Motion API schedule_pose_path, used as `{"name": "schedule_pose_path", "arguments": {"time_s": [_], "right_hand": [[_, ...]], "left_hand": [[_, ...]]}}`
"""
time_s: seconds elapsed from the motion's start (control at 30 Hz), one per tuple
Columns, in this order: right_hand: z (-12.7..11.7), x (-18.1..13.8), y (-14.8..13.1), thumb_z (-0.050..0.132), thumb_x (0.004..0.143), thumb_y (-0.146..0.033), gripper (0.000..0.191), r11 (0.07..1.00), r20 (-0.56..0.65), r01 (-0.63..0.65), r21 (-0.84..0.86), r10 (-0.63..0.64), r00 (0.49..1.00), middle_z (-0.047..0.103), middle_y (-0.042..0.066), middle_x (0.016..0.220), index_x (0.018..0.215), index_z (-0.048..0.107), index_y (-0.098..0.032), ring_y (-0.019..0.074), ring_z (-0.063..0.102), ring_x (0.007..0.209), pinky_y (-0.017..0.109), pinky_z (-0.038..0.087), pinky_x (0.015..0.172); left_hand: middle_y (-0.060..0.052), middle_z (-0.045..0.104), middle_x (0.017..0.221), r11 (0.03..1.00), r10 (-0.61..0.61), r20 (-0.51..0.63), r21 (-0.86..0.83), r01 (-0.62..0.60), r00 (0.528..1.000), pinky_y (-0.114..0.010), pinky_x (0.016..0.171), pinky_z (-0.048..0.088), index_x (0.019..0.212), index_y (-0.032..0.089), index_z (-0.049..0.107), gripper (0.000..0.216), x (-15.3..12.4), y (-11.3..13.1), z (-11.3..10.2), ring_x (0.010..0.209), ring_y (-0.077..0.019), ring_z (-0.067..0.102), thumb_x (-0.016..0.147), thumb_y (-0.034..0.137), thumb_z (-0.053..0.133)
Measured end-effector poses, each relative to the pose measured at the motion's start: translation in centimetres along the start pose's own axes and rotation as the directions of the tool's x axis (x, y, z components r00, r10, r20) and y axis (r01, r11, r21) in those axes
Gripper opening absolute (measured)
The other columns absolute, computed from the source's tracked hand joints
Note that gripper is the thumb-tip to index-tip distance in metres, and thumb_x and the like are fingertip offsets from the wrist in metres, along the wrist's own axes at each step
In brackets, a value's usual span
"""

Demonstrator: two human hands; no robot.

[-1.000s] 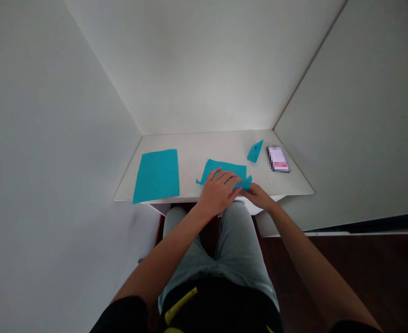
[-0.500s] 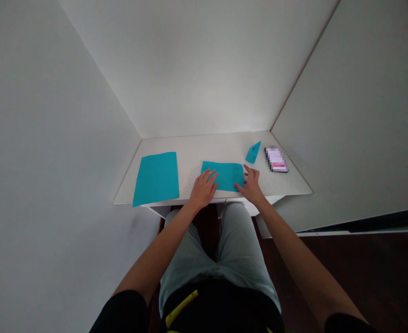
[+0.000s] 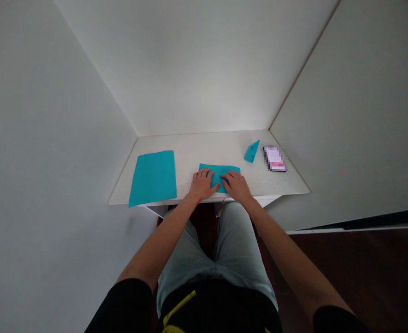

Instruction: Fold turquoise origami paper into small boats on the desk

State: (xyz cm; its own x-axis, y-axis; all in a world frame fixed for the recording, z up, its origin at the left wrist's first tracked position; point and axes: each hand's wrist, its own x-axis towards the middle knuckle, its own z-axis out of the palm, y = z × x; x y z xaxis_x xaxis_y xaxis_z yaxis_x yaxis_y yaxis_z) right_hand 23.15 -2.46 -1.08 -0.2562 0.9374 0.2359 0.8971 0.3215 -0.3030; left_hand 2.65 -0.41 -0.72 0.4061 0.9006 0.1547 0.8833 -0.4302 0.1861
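Observation:
A folded sheet of turquoise paper (image 3: 217, 174) lies flat near the front edge of the white table. My left hand (image 3: 201, 184) rests on its left part with the fingers apart. On its right part lies my right hand (image 3: 237, 186), fingers spread and pointing inward. Both palms cover much of the sheet's left and right ends. Beyond my right hand stands a small folded turquoise paper shape (image 3: 252, 151) with a pointed tip.
At the left lies a larger turquoise sheet (image 3: 154, 178), its lower left corner reaching past the front edge of the white table (image 3: 204, 143). A phone (image 3: 275, 158) with a blurred screen lies at the right. White walls enclose the table at the back and sides.
My right hand has moved left from the sheet's right edge onto its surface. My left hand stays on the left part. The view has shifted slightly.

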Motion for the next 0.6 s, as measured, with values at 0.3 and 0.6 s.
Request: {"name": "schedule_pose_path", "arguments": {"time_s": [0.3, 0.6], "right_hand": [[1.4, 0.9, -0.2, 0.038, 0.111, -0.032, 0.055, 0.987, 0.117, 0.162, 0.017, -0.163, 0.98, 0.045, 0.009, 0.171, 0.162, 0.051, -0.02, 0.0289, 0.04, 0.16, 0.056, 0.033, 0.131], [0.2, -0.4, 3.6, 0.029, 0.113, -0.056, 0.073, 0.99, 0.153, 0.033, -0.138, -0.011, 0.988, 0.03, 0.014, 0.177, 0.172, 0.032, -0.014, 0.0328, 0.032, 0.164, 0.059, 0.027, 0.134]], "left_hand": [[-0.017, 0.032, 0.177, 0.998, -0.046, 0.04, -0.037, 0.048, 0.998, -0.057, 0.136, 0.018, 0.168, 0.017, 0.039, 0.09, -0.1, -2.3, -0.5, 0.166, -0.0376, 0.026, 0.099, 0.073, 0.053], [-0.01, 0.03, 0.179, 0.988, -0.126, 0.043, -0.087, 0.13, 0.991, -0.057, 0.136, 0.017, 0.171, 0.021, 0.037, 0.07, 0.4, -3.2, -0.1, 0.168, -0.0323, 0.023, 0.109, 0.054, 0.039]]}}
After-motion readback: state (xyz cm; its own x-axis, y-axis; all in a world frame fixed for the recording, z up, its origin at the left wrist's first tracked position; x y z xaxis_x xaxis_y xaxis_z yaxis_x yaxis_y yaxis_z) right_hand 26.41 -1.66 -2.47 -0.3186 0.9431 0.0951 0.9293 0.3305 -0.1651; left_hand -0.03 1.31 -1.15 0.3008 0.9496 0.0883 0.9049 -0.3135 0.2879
